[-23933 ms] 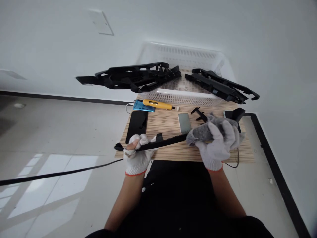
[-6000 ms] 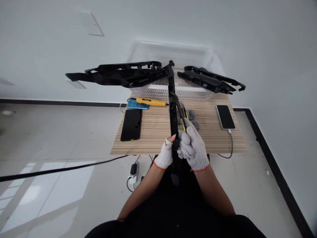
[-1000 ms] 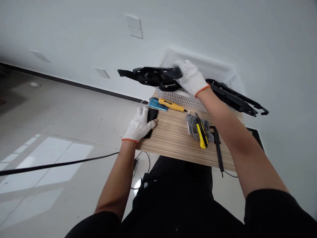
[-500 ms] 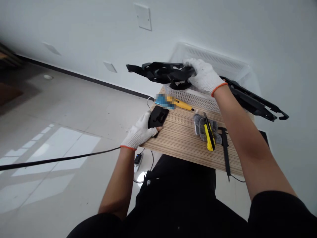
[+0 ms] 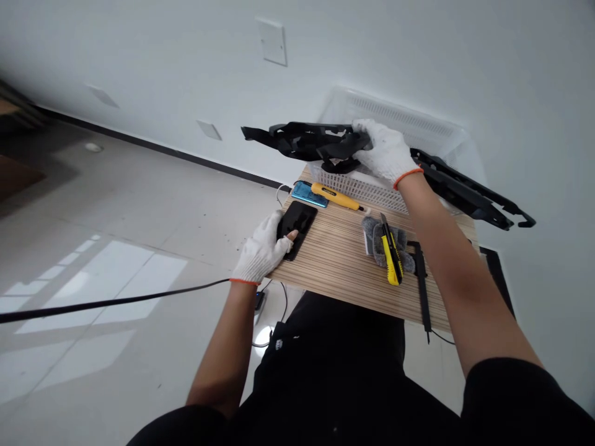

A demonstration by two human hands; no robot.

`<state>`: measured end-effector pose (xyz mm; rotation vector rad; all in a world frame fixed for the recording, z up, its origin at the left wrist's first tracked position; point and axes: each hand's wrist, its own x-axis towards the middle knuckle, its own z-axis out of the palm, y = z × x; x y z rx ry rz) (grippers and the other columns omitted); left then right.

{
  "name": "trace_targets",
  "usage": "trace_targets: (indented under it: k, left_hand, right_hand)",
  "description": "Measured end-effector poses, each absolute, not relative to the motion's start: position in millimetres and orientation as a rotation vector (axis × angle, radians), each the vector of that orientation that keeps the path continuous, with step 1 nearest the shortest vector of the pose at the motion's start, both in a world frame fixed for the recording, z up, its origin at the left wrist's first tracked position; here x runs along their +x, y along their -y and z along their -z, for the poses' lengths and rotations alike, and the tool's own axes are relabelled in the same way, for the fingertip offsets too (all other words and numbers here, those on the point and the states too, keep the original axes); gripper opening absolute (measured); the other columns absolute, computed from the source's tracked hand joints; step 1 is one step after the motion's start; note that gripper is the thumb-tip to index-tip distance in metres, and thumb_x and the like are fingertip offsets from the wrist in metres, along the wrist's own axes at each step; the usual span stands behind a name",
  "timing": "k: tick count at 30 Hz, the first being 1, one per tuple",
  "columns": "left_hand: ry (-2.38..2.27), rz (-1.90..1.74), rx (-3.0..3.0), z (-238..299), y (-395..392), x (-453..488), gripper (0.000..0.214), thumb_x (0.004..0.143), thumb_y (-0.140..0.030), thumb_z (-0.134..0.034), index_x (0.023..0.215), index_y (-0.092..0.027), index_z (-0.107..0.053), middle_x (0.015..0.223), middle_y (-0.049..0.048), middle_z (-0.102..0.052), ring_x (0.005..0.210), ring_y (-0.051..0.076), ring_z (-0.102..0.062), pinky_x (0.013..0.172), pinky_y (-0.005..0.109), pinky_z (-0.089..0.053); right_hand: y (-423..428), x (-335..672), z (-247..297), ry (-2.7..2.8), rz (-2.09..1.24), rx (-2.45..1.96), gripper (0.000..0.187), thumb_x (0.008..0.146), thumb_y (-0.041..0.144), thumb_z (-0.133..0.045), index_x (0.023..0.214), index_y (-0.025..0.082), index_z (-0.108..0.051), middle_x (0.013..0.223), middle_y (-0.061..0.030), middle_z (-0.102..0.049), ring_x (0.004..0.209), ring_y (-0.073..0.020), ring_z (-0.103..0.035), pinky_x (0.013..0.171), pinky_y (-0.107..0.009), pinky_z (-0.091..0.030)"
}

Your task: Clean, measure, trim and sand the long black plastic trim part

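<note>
My right hand (image 5: 385,148), in a white knit glove with an orange cuff, grips a long black plastic part (image 5: 311,142) with cut-outs. It holds the part over the near wall of a white mesh basket (image 5: 367,186). My left hand (image 5: 264,246), gloved the same way, is at the left edge of the wooden table (image 5: 325,260). Its fingers wrap the side of a black smartphone (image 5: 300,222), and the bare thumb tip lies on the dark screen. Another black plastic part (image 5: 469,192) sticks out of the basket to the right, partly hidden by my right forearm.
A yellow pen-shaped tool (image 5: 337,196) and a blue flat device (image 5: 308,193) lie by the basket. A yellow utility knife (image 5: 392,254) rests on a grey cloth (image 5: 374,232), beside black calipers (image 5: 423,291). The white wall stands close behind. A black cable (image 5: 116,302) crosses at left.
My left thumb has moved from the phone's lower edge onto its screen. The black part stays in my right hand at nearly the same place; the view has shifted slightly.
</note>
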<state>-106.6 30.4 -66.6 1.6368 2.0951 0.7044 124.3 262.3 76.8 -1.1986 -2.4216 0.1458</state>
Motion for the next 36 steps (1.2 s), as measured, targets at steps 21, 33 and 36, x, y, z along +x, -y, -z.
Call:
trace_targets:
  k: [21,33,36]
  left_hand:
    - [-2.108,-0.780,1.630,67.0,-28.8,-105.0,0.063,0.100,-0.054,-0.043,0.152,-0.018,-0.048,0.152,0.0169,-0.056,0.140,0.034,-0.053,0.113,0.045,-0.046]
    - [-2.101,-0.799,1.651,69.1,-30.0,-106.6,0.061,0.102,-0.054,-0.042,0.151,-0.019,-0.050,0.151,0.0168,-0.057,0.137,0.034,-0.056,0.111,0.047,-0.048]
    - [-2.121,-0.776,1.656,70.8,-30.0,-107.8,0.060,0.103,-0.054,-0.042,0.151,-0.020,-0.051,0.148,0.0159,-0.060,0.135,0.034,-0.058,0.110,0.047,-0.049]
  right_hand:
    - [-272.8,107.4,-73.3,2.313,-0.165,-1.243,0.039,0.088,0.020,-0.063,0.126,0.025,-0.066,0.132,-0.0072,-0.069,0.128,-0.0297,-0.061,0.117,-0.050,-0.045]
    - [-283.4,96.2,-76.1,2.310,-0.214,-1.287,0.039,0.083,0.010,-0.061,0.119,0.021,-0.071,0.125,-0.0054,-0.074,0.121,-0.0245,-0.066,0.112,-0.041,-0.048]
    - [-280.9,101.4,-76.1,2.311,-0.195,-1.329,0.043,0.085,0.008,-0.055,0.122,0.021,-0.072,0.126,-0.0045,-0.074,0.122,-0.0246,-0.066,0.111,-0.040,-0.049]
